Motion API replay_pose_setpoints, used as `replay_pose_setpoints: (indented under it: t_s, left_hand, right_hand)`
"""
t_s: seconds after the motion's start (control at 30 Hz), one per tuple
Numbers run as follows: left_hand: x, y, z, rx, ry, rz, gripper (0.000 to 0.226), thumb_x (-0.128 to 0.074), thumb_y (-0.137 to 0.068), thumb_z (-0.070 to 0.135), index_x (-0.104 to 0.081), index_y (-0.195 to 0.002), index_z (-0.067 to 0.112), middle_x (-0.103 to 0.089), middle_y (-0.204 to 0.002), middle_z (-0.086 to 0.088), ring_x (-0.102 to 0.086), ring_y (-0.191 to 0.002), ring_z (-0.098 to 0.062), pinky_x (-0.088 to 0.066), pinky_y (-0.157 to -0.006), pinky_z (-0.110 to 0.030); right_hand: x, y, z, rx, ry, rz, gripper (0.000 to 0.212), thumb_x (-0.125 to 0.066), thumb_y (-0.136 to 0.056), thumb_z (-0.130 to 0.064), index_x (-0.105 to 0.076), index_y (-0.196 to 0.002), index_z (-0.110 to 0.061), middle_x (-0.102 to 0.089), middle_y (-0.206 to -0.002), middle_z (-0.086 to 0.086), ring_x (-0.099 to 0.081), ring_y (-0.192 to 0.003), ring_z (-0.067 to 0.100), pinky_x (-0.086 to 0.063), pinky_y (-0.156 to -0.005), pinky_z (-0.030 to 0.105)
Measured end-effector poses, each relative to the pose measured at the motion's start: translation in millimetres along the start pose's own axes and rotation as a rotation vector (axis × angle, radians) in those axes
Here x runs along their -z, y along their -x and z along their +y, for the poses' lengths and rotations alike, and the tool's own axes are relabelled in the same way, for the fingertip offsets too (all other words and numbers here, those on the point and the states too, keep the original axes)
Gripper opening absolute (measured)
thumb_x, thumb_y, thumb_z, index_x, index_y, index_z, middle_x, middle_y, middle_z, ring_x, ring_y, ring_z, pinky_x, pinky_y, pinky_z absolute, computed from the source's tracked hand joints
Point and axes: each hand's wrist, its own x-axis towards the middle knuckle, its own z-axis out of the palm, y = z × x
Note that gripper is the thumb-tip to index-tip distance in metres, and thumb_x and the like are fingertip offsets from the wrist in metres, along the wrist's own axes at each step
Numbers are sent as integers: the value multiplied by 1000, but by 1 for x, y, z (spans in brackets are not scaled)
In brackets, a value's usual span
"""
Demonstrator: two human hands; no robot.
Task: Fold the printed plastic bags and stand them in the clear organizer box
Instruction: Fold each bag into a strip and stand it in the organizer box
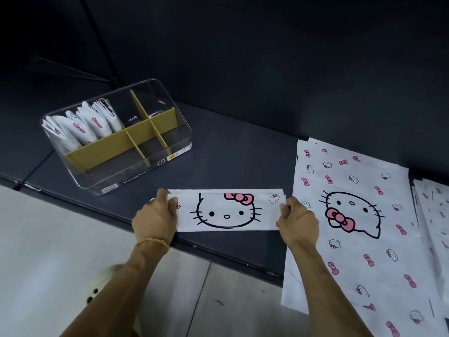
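I have a printed plastic bag [227,211], folded into a long white strip, lying flat on the dark bench [233,156] right in front of me, close to its near edge. The strip shows a black-outlined cat face with a pink bow. My left hand [155,218] grips the strip's left end, fingers curled over the top edge. My right hand [297,221] pinches the right end, fingers bent around the layered edge. A beaded bracelet [153,242] sits on my left wrist.

Just beside my right hand, touching or slightly under the strip's right end, lies a stack of unfolded bags [359,229] with the same cat-and-bow print, spread flat and hanging over the bench's near edge. More printed sheets [432,215] lie at the far right, partly cut off.

Further back on the left stands the clear organizer box [116,137], set at an angle, with tan dividers [136,137] splitting it into compartments. Several folded bags [85,125] stand upright in a row in its rear left compartment; the other compartments hold no bags.

Below the bench edge I see pale floor tiles [48,251].
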Motion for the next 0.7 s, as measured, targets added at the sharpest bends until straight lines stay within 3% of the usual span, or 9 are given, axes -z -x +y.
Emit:
replay_pose_setpoints:
  t_s: [0.07, 0.17, 0.27, 0.37, 0.43, 0.5, 0.6, 0.7]
  left_hand:
    - [4, 3, 2, -28, -1, 21, 26, -54, -95, 25, -53, -115, 9, -62, -101, -16, -62, -79, -41, -41, -55, -37]
    - [3, 8, -2, -226, -24, 32, 48, -66, -79, 0, -57, -126, 6, -57, -123, -20, -57, -104, -42, -51, -78, -49]
    - [-4, 12, -8, -458, 22, -66, 53, -65, -74, -12, -62, -125, 3, -57, -133, -17, -50, -128, -39, -36, -108, -48]
    - [-5, 12, -15, -493, -22, -143, 50, -38, -96, 23, -43, -143, 7, -37, -152, -9, -26, -145, -26, -11, -118, -39]
    - [-6, 11, -18, -508, -81, -195, 64, -9, -97, 42, -25, -151, 13, -19, -159, -2, -8, -148, -19, 1, -119, -35]
    - [-9, 8, -19, -514, -153, -234, 69, 6, -93, 50, -4, -152, 17, -2, -160, 2, 7, -147, -15, 11, -117, -33]
    - [-10, 6, -18, -510, -224, -242, 71, 12, -89, 55, 9, -149, 18, 4, -161, 2, 10, -148, -18, 12, -118, -36]
    - [-7, 2, -12, -497, -257, -255, 81, 9, -88, 60, -7, -154, 16, -11, -162, -3, -5, -150, -23, -1, -121, -42]
  right_hand:
    - [-2, -2, -2, 28, 65, 8, 22, -41, -103, -29, -56, -109, -13, -67, -83, 15, -59, -79, 37, -40, -65, 34]
    - [-5, -2, -6, 54, 131, 16, 27, -38, -104, -32, -54, -117, -14, -68, -86, 17, -63, -85, 40, -40, -64, 35]
    - [-7, -3, -9, 57, 151, 17, 28, -38, -104, -32, -53, -120, -13, -69, -87, 17, -64, -86, 40, -40, -64, 35]
    - [-7, -6, -9, 16, 92, 13, 26, -42, -103, -32, -54, -113, -12, -67, -84, 19, -62, -83, 40, -41, -65, 36]
    - [-7, -9, -9, -37, 15, 17, 25, -47, -101, -33, -54, -104, -9, -65, -82, 18, -59, -81, 39, -43, -65, 36]
    - [-6, -10, -10, -83, -36, 21, 24, -51, -99, -33, -53, -101, -9, -65, -82, 16, -59, -82, 38, -43, -66, 36]
    - [-5, -4, -16, -73, -29, 117, 21, -59, -95, -24, -53, -106, -8, -64, -88, 15, -61, -83, 39, -42, -64, 37]
    - [-11, 8, -26, 118, 97, 275, 31, -68, -81, -6, -61, -110, -1, -61, -103, 21, -57, -94, 42, -46, -72, 45]
